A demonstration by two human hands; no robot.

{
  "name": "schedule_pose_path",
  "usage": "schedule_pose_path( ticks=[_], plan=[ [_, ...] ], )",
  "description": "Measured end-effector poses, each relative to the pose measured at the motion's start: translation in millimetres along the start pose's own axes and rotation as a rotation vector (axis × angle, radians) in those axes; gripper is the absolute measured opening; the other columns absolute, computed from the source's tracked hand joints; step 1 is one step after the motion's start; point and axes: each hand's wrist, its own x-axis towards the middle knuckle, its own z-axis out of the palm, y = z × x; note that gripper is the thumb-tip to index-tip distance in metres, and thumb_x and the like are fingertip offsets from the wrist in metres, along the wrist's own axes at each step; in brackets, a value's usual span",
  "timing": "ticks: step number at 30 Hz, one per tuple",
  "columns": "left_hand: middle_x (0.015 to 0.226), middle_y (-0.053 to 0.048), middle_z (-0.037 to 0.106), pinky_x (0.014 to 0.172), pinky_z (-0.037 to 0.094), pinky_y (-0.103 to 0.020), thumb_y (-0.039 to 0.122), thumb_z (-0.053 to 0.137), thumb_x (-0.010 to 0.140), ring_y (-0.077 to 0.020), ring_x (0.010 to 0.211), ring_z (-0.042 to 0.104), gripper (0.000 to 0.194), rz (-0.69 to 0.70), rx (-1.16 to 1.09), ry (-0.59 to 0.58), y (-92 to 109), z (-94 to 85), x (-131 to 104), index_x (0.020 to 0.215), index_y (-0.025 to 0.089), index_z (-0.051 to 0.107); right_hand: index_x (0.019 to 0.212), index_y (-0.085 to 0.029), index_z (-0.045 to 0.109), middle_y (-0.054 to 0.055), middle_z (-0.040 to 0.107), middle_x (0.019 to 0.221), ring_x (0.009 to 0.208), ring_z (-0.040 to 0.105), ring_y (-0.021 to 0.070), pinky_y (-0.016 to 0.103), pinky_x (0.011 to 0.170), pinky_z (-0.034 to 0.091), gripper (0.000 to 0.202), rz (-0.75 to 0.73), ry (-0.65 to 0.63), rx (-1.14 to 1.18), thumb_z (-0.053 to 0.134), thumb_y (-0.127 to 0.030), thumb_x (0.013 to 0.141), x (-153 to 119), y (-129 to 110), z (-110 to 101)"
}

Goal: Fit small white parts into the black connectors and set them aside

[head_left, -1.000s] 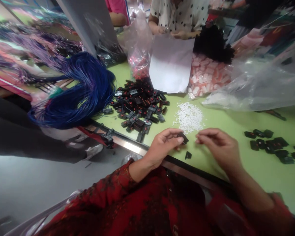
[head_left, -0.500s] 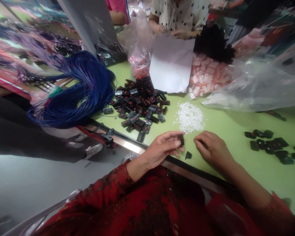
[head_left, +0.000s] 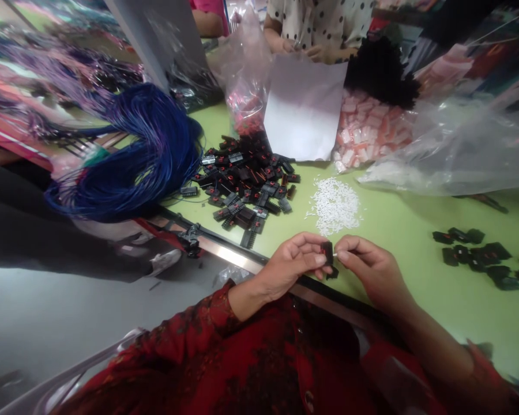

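Near the table's front edge my left hand point(head_left: 300, 259) is closed on a black connector housing point(head_left: 327, 252), held upright between thumb and fingers. Just to its right, my right hand point(head_left: 367, 262) pinches a small white plug pin point(head_left: 336, 254), whose tip points at the housing's side; whether the two touch I cannot tell. Below the housing a small black plastic piece point(head_left: 332, 273) lies on the table, partly hidden by my left fingers. Beyond both hands spreads a pile of tiny white pins point(head_left: 335, 206). Farther left lies a heap of black connector housings point(head_left: 251, 184), some with red parts.
A bundle of blue wires point(head_left: 142, 155) hangs over the table's left edge. Several black pieces point(head_left: 480, 253) lie at the right. White paper point(head_left: 303, 109), a bag of pink parts point(head_left: 367, 127) and clear plastic point(head_left: 454, 155) stand behind. A person in a dotted shirt point(head_left: 320, 23) sits opposite.
My right hand has moved left to the housing, and a white pin now shows at its fingertips. My left hand has shifted slightly right with the housing, partly covering the loose black piece.
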Motion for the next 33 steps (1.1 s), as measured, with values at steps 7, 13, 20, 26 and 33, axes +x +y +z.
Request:
schedule_pose_path(
  ticks=[7, 13, 20, 26, 33],
  plan=[
    [0.086, -0.002, 0.071, 0.062, 0.056, -0.021, 0.027, 0.089, 0.076, -0.0130, 0.072, 0.073, 0.041, 0.029, 0.013, 0.005, -3.6, -1.4, 0.7, 0.107, 0.013, 0.066, 0.080, -0.023, 0.070, 0.002, 0.072, 0.073, 0.068, 0.068, 0.0172, 0.030, 0.067, 0.060, 0.017, -0.053, -0.009, -0.012, 0.072, -0.038, 0.088, 3.9, 10.7, -1.8],
    [0.084, -0.001, 0.070, 0.063, 0.057, -0.020, 0.027, 0.088, 0.077, -0.0126, 0.072, 0.073, 0.040, 0.039, 0.035, 0.018, -4.0, -0.5, 0.0, 0.107, 0.013, 0.066, 0.081, -0.022, 0.069, 0.001, 0.071, 0.071, 0.066, 0.068, 0.0147, 0.027, 0.066, 0.058, 0.015, -0.106, -0.047, 0.004, 0.070, -0.033, 0.092, 3.8, 8.9, -0.3],
    [0.085, -0.002, 0.071, 0.067, 0.059, -0.021, 0.025, 0.088, 0.077, -0.0114, 0.072, 0.073, 0.040, 0.060, 0.066, 0.048, -6.9, 1.8, -2.5, 0.107, 0.012, 0.066, 0.081, -0.022, 0.069, 0.000, 0.069, 0.070, 0.062, 0.063, 0.0121, 0.024, 0.059, 0.052, 0.009, -0.182, -0.034, -0.097, 0.071, -0.024, 0.089, 3.1, 5.5, -0.2],
    [0.082, -0.003, 0.072, 0.068, 0.058, -0.022, 0.026, 0.087, 0.078, -0.0110, 0.070, 0.071, 0.038, 0.056, 0.138, -0.017, -6.9, 1.9, -12.2, 0.106, 0.012, 0.067, 0.087, -0.021, 0.066, -0.001, 0.069, 0.071, 0.062, 0.065, 0.0124, 0.025, 0.060, 0.054, 0.023, 0.100, -0.118, 0.148, 0.083, -0.035, 0.079, -4.2, 17.3, -5.7],
    [0.083, -0.003, 0.072, 0.069, 0.059, -0.022, 0.027, 0.086, 0.080, -0.0097, 0.069, 0.070, 0.038, 0.000, 0.217, -0.061, -7.0, -0.1, -18.8, 0.109, 0.012, 0.067, 0.085, -0.020, 0.063, -0.002, 0.064, 0.060, 0.051, 0.055, 0.0102, 0.024, 0.051, 0.044, 0.030, 0.284, -0.345, 0.126, 0.079, -0.046, 0.083, -7.0, 17.3, -15.9]
  ],
)
